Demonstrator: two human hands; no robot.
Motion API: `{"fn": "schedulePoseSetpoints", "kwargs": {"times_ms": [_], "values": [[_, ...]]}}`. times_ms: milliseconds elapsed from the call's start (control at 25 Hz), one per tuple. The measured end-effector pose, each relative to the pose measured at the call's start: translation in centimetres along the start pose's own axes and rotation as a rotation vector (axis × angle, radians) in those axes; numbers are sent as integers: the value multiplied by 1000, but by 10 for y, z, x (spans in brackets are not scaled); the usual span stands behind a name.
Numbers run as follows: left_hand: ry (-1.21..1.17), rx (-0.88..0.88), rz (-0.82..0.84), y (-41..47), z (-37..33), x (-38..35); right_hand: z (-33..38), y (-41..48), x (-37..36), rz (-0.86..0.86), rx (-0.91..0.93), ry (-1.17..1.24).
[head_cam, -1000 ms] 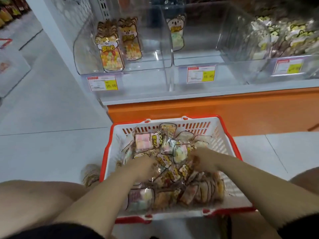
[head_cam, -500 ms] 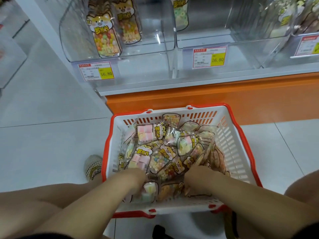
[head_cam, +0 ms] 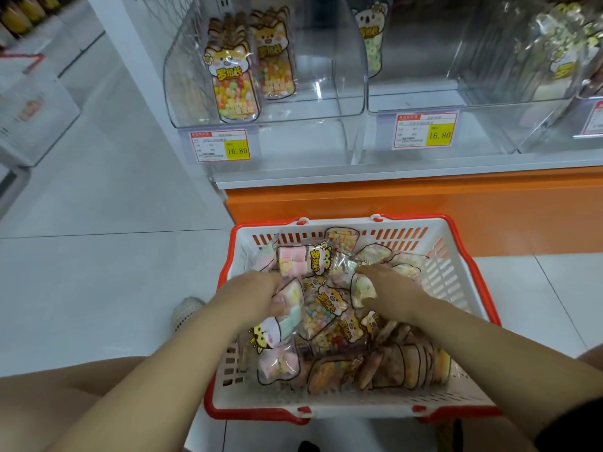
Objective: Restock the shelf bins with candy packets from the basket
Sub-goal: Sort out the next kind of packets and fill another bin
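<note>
A white basket with a red rim (head_cam: 463, 265) stands on the floor below the shelf, piled with candy packets (head_cam: 321, 316). Both my hands are inside it. My left hand (head_cam: 254, 293) grips a pastel marshmallow packet (head_cam: 292, 303) near the basket's left side. My right hand (head_cam: 393, 293) pinches a small clear packet (head_cam: 360, 288) between thumb and fingers near the middle. Above, the left clear bin (head_cam: 326, 102) holds two short rows of upright candy packets (head_cam: 233, 84). The middle bin (head_cam: 421, 93) shows one koala packet (head_cam: 372, 40) at its back.
A third bin (head_cam: 561, 50) at the right holds several packets. Price tags (head_cam: 220, 151) hang below the bins, over an orange shelf base (head_cam: 408, 200). A cardboard box (head_cam: 29, 109) stands on the tiled floor at left. My shoe (head_cam: 186, 313) is beside the basket.
Both hands moved from the near end of the basket toward its middle and took hold of packets. The view tilted up, showing more of the bins.
</note>
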State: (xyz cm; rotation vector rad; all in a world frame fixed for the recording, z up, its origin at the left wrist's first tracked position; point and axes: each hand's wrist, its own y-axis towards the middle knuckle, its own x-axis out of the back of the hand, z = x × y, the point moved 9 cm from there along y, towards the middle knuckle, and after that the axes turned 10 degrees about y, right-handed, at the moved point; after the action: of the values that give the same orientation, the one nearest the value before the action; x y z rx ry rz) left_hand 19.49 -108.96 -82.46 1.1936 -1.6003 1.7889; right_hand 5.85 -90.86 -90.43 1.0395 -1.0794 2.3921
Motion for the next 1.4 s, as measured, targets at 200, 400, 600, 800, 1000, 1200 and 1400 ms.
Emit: {"fn": "schedulePoseSetpoints", "kwargs": {"times_ms": [200,400,600,800,1000,1200,1400], "values": [[-219,21,135,-3,8,-13,-18,24,-9,6,2,-34],[-380,104,17,7,25,-11,15,37,-12,-84,206,-356],[-503,171,-136,17,28,-3,36,35,-20,-103,395,-860],[-490,166,-212,18,19,4,19,34,-39,-34,441,-1090],[-477,169,-273,12,16,10,-13,24,-43,66,347,-1218],[-469,154,-284,16,8,19,-30,22,-22,86,248,-910],[-505,113,-347,21,-12,43,-9,-7,74,-152,123,-280]]}}
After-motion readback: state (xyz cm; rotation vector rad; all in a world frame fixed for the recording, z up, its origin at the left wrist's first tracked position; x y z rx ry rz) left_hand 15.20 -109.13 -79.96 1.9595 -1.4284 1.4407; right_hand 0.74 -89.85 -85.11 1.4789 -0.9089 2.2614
